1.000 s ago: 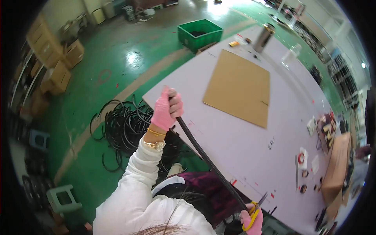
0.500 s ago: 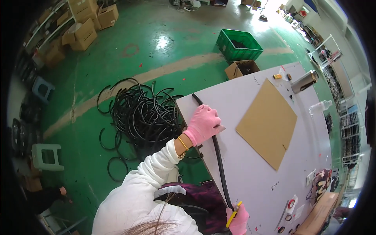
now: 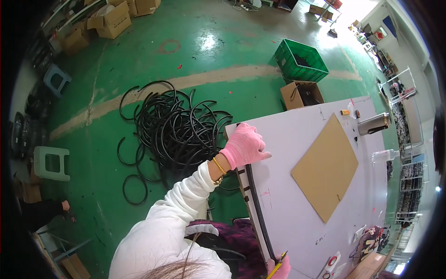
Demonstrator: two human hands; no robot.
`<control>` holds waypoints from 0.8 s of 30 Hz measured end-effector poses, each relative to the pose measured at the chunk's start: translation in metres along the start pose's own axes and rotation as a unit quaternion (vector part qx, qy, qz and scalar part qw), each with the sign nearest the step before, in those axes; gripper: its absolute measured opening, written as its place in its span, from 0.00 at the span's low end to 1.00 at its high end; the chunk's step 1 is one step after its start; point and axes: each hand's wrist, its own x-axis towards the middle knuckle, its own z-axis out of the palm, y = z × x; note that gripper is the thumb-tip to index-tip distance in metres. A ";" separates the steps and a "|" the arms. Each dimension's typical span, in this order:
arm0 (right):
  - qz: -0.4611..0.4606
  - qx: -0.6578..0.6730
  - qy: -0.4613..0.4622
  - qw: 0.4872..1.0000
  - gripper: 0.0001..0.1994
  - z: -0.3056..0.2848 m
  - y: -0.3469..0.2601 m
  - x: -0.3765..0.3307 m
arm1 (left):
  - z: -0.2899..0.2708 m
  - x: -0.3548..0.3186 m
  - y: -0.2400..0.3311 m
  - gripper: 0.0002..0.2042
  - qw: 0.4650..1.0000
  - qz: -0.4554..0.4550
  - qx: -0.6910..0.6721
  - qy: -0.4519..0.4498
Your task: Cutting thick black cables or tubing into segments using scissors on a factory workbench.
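Observation:
A long black rubber tube lies along the left edge of the white table. Near the far left corner, my left hand, in a pink glove, is closed over the tube, its thumb pointing right. The tube's far tip just shows beyond the fingers. At the bottom of the view my right hand, also pink-gloved, is closed around yellow-handled cutters at the tube's near end. The lower part of this hand is cut off by the picture's rim.
Many black tube lengths lie heaped on the green floor left of the table. On the table are a brown diamond-shaped board, a steel flask and a clear bottle. A green crate and a cardboard box stand beyond it.
Both hands and the tube have shifted left on the table, so the tube now runs close along its edge. The view has turned a little. The cutters stay in my right hand.

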 end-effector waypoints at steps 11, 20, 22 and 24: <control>0.129 0.067 -0.034 0.989 0.14 -0.016 -0.038 0.014 | -0.002 -0.003 -0.003 0.20 1.000 0.002 -0.001 -0.008; 0.283 0.466 -0.003 0.838 0.15 0.007 0.016 0.005 | -0.007 -0.007 -0.008 0.19 1.000 0.015 -0.005 0.026; 0.144 0.125 -0.050 0.980 0.12 -0.011 -0.031 0.013 | -0.006 -0.005 -0.008 0.19 0.999 0.025 -0.001 0.021; 0.175 0.218 -0.013 0.960 0.09 -0.005 -0.022 0.011 | 0.000 0.005 0.000 0.19 0.995 0.061 -0.036 0.071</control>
